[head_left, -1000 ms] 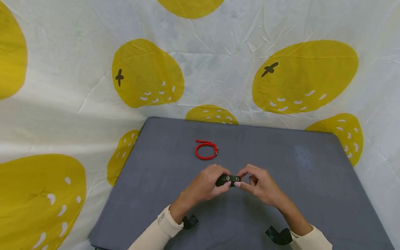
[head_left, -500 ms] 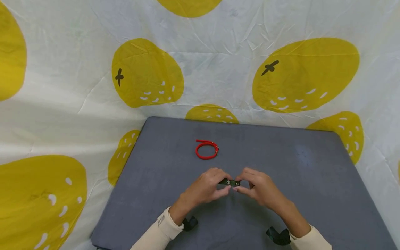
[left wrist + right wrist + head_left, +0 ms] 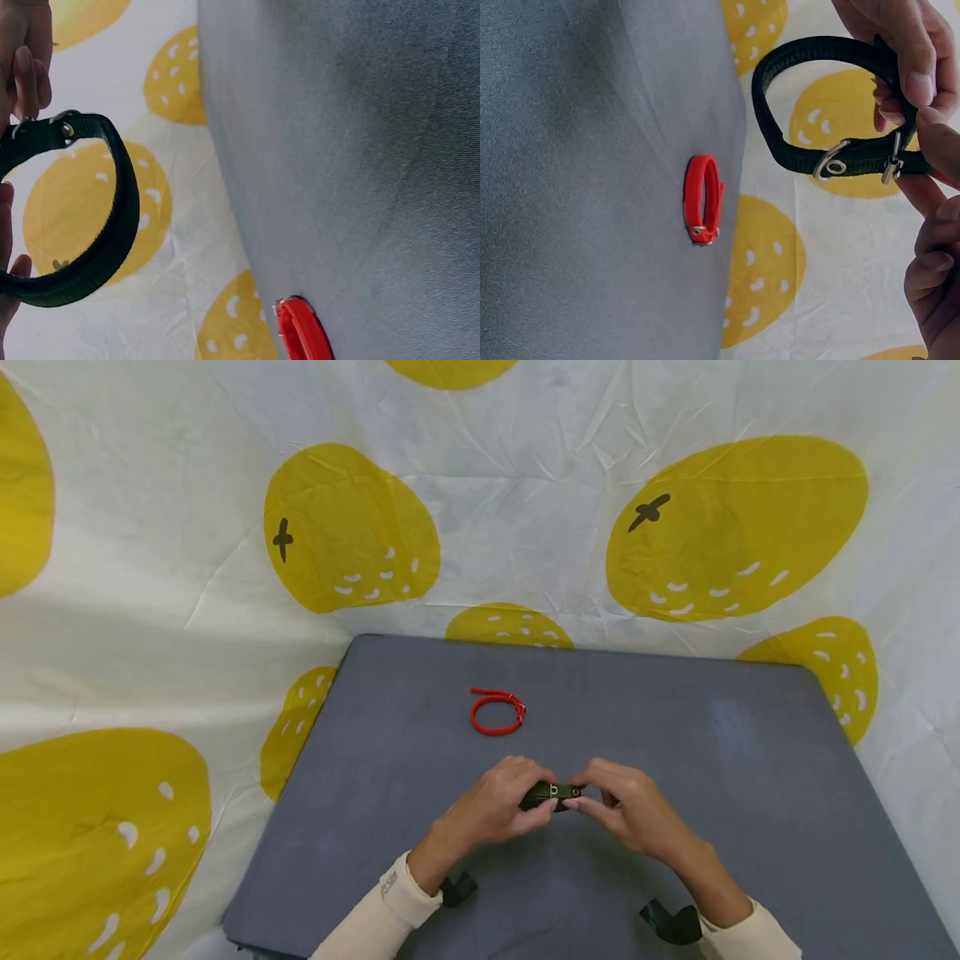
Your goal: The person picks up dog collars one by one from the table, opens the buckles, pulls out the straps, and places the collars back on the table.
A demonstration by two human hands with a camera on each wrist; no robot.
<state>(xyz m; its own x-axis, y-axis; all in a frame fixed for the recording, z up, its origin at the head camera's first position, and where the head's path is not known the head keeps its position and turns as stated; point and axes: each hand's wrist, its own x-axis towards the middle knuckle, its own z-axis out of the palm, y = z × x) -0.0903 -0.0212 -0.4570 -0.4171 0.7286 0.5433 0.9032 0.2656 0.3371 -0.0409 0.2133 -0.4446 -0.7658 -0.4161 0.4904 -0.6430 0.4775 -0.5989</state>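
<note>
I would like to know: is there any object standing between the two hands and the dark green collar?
Nothing visible does. The left hand and right hand both hold the dark green collar directly. The red collar lies apart on the grey table, beyond the hands.

Left wrist view crops dark collar (image 3: 127, 223); sleeve lettering (image 3: 388, 882) illegible.

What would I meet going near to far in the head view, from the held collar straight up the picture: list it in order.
Dark green collar → red collar → far edge of the grey tabletop → patterned cloth.
</note>
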